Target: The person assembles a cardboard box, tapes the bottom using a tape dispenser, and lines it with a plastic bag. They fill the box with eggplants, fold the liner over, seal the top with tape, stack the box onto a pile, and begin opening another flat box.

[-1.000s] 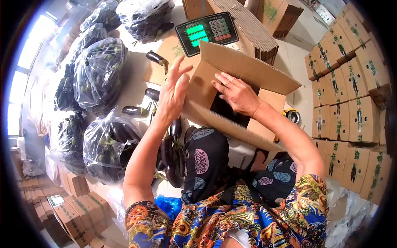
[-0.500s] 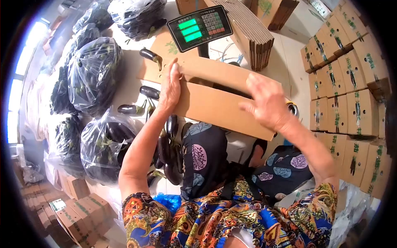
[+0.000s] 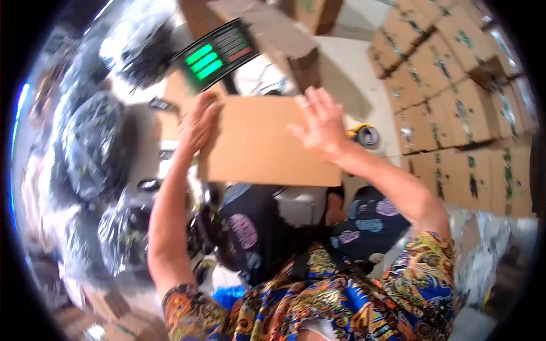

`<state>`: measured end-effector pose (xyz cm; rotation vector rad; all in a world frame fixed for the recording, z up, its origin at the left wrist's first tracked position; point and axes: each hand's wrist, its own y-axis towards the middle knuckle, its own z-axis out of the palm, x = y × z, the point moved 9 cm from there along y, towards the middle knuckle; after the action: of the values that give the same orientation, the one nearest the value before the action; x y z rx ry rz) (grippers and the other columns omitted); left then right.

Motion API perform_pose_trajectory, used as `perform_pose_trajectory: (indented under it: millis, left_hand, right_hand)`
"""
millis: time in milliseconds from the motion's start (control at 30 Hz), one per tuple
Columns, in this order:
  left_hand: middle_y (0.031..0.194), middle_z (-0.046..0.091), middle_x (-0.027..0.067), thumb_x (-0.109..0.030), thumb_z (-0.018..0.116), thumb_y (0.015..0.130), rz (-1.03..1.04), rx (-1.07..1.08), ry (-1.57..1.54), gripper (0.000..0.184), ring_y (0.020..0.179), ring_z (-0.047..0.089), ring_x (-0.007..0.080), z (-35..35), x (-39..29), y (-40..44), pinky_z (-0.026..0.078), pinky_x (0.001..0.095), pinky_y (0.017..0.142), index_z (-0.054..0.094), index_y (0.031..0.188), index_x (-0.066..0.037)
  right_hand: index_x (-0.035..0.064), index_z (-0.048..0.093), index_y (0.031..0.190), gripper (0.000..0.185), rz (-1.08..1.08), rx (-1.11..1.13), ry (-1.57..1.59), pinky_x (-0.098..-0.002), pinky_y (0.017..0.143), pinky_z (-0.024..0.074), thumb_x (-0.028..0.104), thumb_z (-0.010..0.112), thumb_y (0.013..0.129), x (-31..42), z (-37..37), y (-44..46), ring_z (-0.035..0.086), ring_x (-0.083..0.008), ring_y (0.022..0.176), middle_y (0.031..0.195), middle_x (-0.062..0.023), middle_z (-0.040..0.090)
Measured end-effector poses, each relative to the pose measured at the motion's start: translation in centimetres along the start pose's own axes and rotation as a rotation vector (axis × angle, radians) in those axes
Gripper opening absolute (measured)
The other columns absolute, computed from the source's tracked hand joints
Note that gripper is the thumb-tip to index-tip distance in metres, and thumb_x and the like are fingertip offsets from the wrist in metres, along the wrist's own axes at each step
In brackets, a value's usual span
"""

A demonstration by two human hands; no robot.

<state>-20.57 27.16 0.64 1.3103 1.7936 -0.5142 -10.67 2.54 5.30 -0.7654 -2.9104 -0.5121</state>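
Note:
A plain brown cardboard box (image 3: 261, 145) is in front of me, above my knees, a broad smooth face towards me. My left hand (image 3: 200, 122) is closed around its upper left edge. My right hand (image 3: 321, 122) lies against the upper right part, fingers stretched and apart. Several dark eggplants (image 3: 213, 236) lie beside my left knee, partly hidden by my arm. A few single eggplants (image 3: 149, 184) lie left of the box. What is inside the box is hidden.
A scale display (image 3: 216, 54) with green lit panels stands behind the box. Bagged eggplants (image 3: 94, 145) line the left. Flattened cardboard (image 3: 273, 34) stands at the back. A yellow tape dispenser (image 3: 364, 135) is right of the box; stacked taped cartons (image 3: 449, 108) fill the right.
The dark gap between the box's flaps no longer shows; one plain face does. Both hands stay at the box, the left now gripping its edge. My view has shifted, with some blur.

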Motion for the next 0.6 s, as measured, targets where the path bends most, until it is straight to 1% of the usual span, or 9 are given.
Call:
perform_pose_trajectory:
  millis: [33, 67, 133, 233, 300, 367, 433, 567, 600]
  left_hand:
    - [0.108, 0.058, 0.0157, -0.026, 0.051, 0.097, 0.476, -0.073, 0.347, 0.029, 0.101, 0.057, 0.0255, 0.1, -1.5, -0.4, 0.044, 0.0355, 0.090, 0.055, 0.117, -0.005]
    - [0.105, 0.061, 0.0159, -0.026, 0.052, 0.096, -0.134, -0.061, -0.092, 0.027, 0.098, 0.059, 0.0278, -0.2, -0.1, 0.0, 0.045, 0.0368, 0.087, 0.057, 0.113, -0.005]
    - [0.089, 0.064, 0.0167, -0.027, 0.053, 0.096, -0.079, -0.160, 0.086, 0.026, 0.087, 0.062, 0.0336, -1.0, -2.4, 0.5, 0.048, 0.0384, 0.082, 0.060, 0.107, -0.004]
    - [0.085, 0.063, 0.0177, -0.026, 0.054, 0.096, -0.095, -0.192, 0.091, 0.024, 0.082, 0.063, 0.0307, -0.9, -2.6, 0.5, 0.048, 0.0379, 0.077, 0.060, 0.104, -0.004]
    - [0.082, 0.061, 0.0134, -0.025, 0.054, 0.098, -0.028, -0.186, 0.082, 0.024, 0.076, 0.058, 0.0210, -0.9, -3.0, 0.3, 0.046, 0.0328, 0.074, 0.059, 0.106, -0.003]
    - [0.081, 0.059, 0.0121, -0.025, 0.053, 0.098, -0.155, -0.151, 0.034, 0.024, 0.075, 0.056, 0.0187, -0.9, -1.7, 0.3, 0.045, 0.0305, 0.074, 0.059, 0.104, -0.002]
    - [0.081, 0.058, 0.0108, -0.027, 0.052, 0.099, -0.170, -0.164, 0.062, 0.026, 0.075, 0.054, 0.0164, -0.9, -2.6, 0.3, 0.045, 0.0306, 0.074, 0.059, 0.106, -0.003]
    - [0.084, 0.060, 0.0098, -0.026, 0.052, 0.098, -0.236, -0.141, 0.134, 0.026, 0.081, 0.055, 0.0150, -0.5, -1.6, 0.9, 0.044, 0.0284, 0.078, 0.060, 0.108, -0.004]
    - [0.086, 0.060, 0.0089, -0.026, 0.052, 0.098, -0.173, -0.152, 0.148, 0.026, 0.083, 0.054, 0.0137, -0.5, -2.6, 0.9, 0.044, 0.0275, 0.079, 0.060, 0.108, -0.003]
  right_hand:
    - [0.0010, 0.050, 0.133, 0.063, 0.023, 0.044, -0.009, -0.0514, 0.103, 0.0327, 0.041, 0.063, 0.087, -0.2, 0.4, 0.3, 0.040, -0.0384, 0.129, 0.138, -0.0215, 0.045]
    - [0.0007, 0.049, 0.134, 0.064, -0.005, -0.010, -0.043, -0.0514, 0.101, 0.0339, 0.042, 0.062, 0.088, -0.2, 0.5, 0.2, 0.042, -0.0374, 0.127, 0.136, -0.0205, 0.046]
    - [0.0021, 0.049, 0.135, 0.064, -0.053, -0.047, -0.036, -0.0514, 0.100, 0.0357, 0.044, 0.061, 0.088, -0.8, 0.2, 0.4, 0.044, -0.0352, 0.126, 0.134, -0.0179, 0.049]
    - [0.0074, 0.049, 0.136, 0.062, -0.128, 0.004, 0.063, -0.0499, 0.099, 0.0388, 0.046, 0.060, 0.089, -2.4, 0.1, 0.6, 0.048, -0.0316, 0.123, 0.132, -0.0135, 0.053]
    - [0.0108, 0.050, 0.136, 0.058, -0.195, 0.040, 0.078, -0.0465, 0.097, 0.0423, 0.046, 0.059, 0.091, -5.4, -0.3, 0.1, 0.053, -0.0294, 0.119, 0.129, -0.0112, 0.058]
    - [0.0118, 0.053, 0.133, 0.053, 0.232, 0.175, 0.425, -0.0387, 0.093, 0.0481, 0.044, 0.057, 0.092, -12.2, -0.2, -1.1, 0.061, -0.0288, 0.109, 0.120, -0.0120, 0.064]
    - [0.0077, 0.057, 0.126, 0.051, 0.569, 0.377, 0.480, -0.0407, 0.092, 0.0481, 0.047, 0.052, 0.093, -20.4, 1.6, -5.6, 0.064, -0.0328, 0.098, 0.104, -0.0171, 0.068]
    - [0.0023, 0.064, 0.111, 0.045, 0.792, 0.455, 0.222, -0.0436, 0.094, 0.0471, 0.039, 0.059, 0.086, -31.4, 5.6, -15.6, 0.062, -0.0374, 0.102, 0.098, -0.0202, 0.068]
    - [0.0031, 0.063, 0.114, 0.042, 0.809, 0.445, 0.206, -0.0427, 0.094, 0.0467, 0.035, 0.060, 0.086, -33.1, 7.2, -17.8, 0.061, -0.0361, 0.105, 0.104, -0.0194, 0.067]
